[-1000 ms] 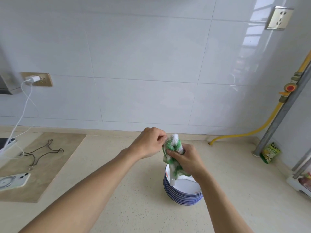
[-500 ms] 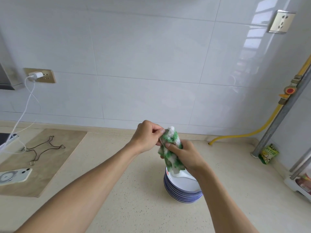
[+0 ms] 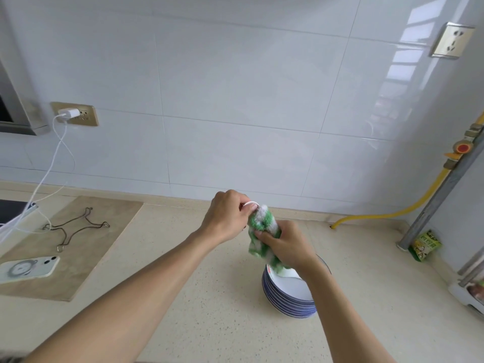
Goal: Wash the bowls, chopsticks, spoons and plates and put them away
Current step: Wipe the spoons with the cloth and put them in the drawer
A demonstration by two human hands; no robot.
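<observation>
I hold a small white spoon [image 3: 250,204] in my left hand [image 3: 227,216]; only its rounded end shows above my curled fingers, so I cannot tell which end it is. My right hand [image 3: 286,247] grips a green-and-white cloth [image 3: 262,238], bunched around the rest of the spoon, directly above the stack of plates [image 3: 288,297] on the tabletop [image 3: 209,323].

Handling, as I judge it:
- The spoon looks like ceramic: light, stiff, brittle and slick when wet. I keep the pinch on the exposed end and let the cloth do the rubbing along its length.
- The cloth is soft and limp. It hangs down to the top plate and offers no support of its own.
- The plates are white with blue rims, nested in a tall stack. The stack is likely heavy and chips easily; I would take it from beneath with both hands, or lift plates one at a time by the rim.

Surroundings:
- A phone [image 3: 28,268] and a wire trivet [image 3: 76,229] lie on a mat well to the left, with a charger cable [image 3: 56,163] running down from a wall socket.
- A yellow hose [image 3: 392,212] runs along the back wall to the right, and a green packet [image 3: 425,244] stands beside a metal pipe.
- Nothing stands between my hands and the stack. A dropped spoon would strike the top plate.
</observation>
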